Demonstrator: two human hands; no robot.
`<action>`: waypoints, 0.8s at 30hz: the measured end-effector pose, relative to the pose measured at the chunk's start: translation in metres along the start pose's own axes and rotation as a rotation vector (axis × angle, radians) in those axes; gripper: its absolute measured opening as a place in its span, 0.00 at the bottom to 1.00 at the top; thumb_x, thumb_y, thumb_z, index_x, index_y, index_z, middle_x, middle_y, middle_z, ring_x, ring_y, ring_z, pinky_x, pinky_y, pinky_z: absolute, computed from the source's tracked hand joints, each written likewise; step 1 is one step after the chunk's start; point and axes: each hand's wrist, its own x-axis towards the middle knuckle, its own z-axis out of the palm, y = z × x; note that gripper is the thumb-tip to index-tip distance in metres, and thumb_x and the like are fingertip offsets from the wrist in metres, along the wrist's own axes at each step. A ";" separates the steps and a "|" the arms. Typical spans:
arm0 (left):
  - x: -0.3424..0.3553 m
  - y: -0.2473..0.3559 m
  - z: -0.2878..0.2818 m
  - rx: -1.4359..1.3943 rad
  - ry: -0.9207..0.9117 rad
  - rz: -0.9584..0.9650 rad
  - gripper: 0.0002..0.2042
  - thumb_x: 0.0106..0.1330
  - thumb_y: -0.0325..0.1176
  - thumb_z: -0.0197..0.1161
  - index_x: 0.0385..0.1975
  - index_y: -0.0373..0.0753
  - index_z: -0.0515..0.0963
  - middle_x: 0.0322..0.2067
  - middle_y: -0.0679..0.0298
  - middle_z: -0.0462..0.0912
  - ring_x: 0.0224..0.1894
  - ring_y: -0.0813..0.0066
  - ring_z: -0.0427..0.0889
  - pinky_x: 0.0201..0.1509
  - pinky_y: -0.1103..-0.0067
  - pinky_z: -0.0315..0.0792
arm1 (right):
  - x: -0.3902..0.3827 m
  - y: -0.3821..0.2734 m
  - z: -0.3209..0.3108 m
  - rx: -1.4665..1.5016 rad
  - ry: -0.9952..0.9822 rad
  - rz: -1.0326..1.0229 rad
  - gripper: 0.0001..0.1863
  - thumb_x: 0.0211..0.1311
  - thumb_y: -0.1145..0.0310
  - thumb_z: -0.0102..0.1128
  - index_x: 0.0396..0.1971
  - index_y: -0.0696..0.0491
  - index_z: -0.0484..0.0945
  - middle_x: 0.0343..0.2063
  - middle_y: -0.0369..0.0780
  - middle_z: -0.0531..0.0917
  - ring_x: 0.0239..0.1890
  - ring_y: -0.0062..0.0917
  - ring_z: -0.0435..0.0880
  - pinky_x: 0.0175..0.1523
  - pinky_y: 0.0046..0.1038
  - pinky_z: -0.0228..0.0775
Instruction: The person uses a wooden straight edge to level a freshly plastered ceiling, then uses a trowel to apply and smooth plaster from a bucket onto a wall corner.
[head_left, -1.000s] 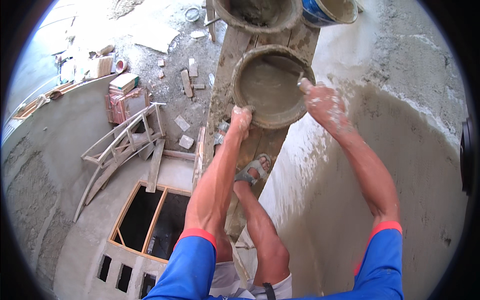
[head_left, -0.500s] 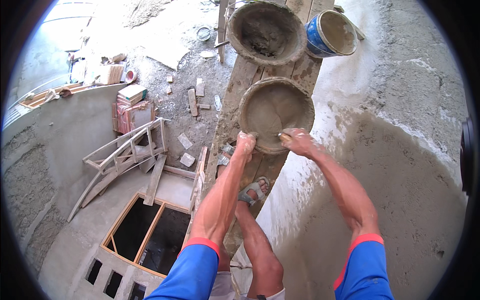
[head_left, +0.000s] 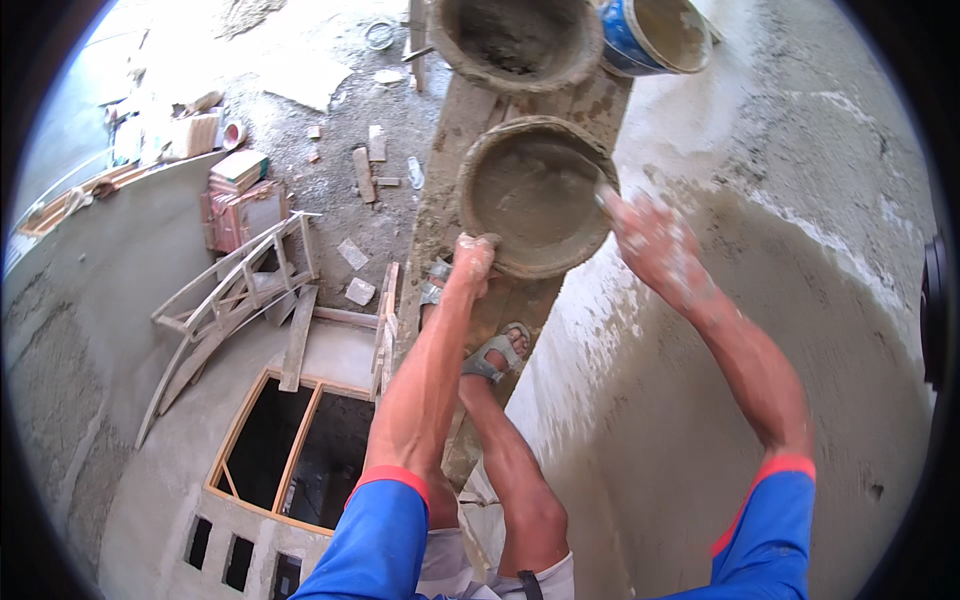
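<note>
With our left hand point(head_left: 475, 262) we are gripping the near left rim of a round basin point(head_left: 475, 165), the thumb lying over the edge and the fingers mostly hidden. With our right hand point(head_left: 655, 245) we are holding a hand tool point(head_left: 603, 192), the fist closed on it at the basin's right side; blur is hiding the tool's shape, and we are not managing to tell whether the fist is touching the rim. The basin is sitting between our 2 hands and slightly ahead of them, with wet grey mortar point(head_left: 535, 205) lying in it. Under it, a plank walkway point(head_left: 440, 160) is stretching away from us, and our sandalled right foot point(head_left: 495, 355) is resting there, nearer to us than the basin. Farther along the planks, a 2nd basin point(head_left: 520, 82) is holding more grey mix, and a blue bucket point(head_left: 622, 40) is standing just beside it. To our right, a wall point(head_left: 740, 430) is showing a darker coat below a paler, rough area. To our left, a wooden frame point(head_left: 300, 445) is edging a dark opening
</note>
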 end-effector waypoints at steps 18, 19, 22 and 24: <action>0.007 -0.010 -0.014 -0.130 -0.038 0.003 0.15 0.59 0.22 0.51 0.47 0.35 0.69 0.39 0.55 0.79 0.37 0.61 0.83 0.35 0.62 0.82 | 0.072 -0.044 0.074 0.551 -0.686 -0.021 0.17 0.51 0.61 0.61 0.40 0.52 0.82 0.38 0.46 0.84 0.45 0.40 0.82 0.50 0.34 0.74; 0.009 -0.011 -0.014 -0.142 -0.029 -0.038 0.15 0.59 0.23 0.51 0.47 0.35 0.69 0.39 0.56 0.79 0.37 0.61 0.83 0.35 0.62 0.82 | 0.056 -0.046 0.083 0.543 -0.688 -0.022 0.17 0.51 0.61 0.61 0.40 0.52 0.82 0.38 0.46 0.84 0.45 0.40 0.82 0.50 0.34 0.74; 0.004 -0.008 0.001 -0.088 -0.086 0.038 0.14 0.59 0.24 0.52 0.46 0.35 0.69 0.39 0.57 0.78 0.37 0.63 0.82 0.37 0.64 0.81 | 0.008 -0.045 0.101 0.939 -0.385 0.151 0.24 0.53 0.56 0.60 0.49 0.52 0.78 0.48 0.46 0.80 0.54 0.39 0.76 0.59 0.34 0.67; 0.027 -0.025 -0.037 -0.140 -0.049 0.082 0.13 0.60 0.26 0.52 0.44 0.34 0.70 0.37 0.58 0.77 0.36 0.65 0.81 0.38 0.64 0.81 | -0.001 -0.064 0.094 1.073 -0.306 0.238 0.25 0.54 0.55 0.59 0.50 0.52 0.76 0.49 0.45 0.79 0.55 0.40 0.75 0.60 0.35 0.66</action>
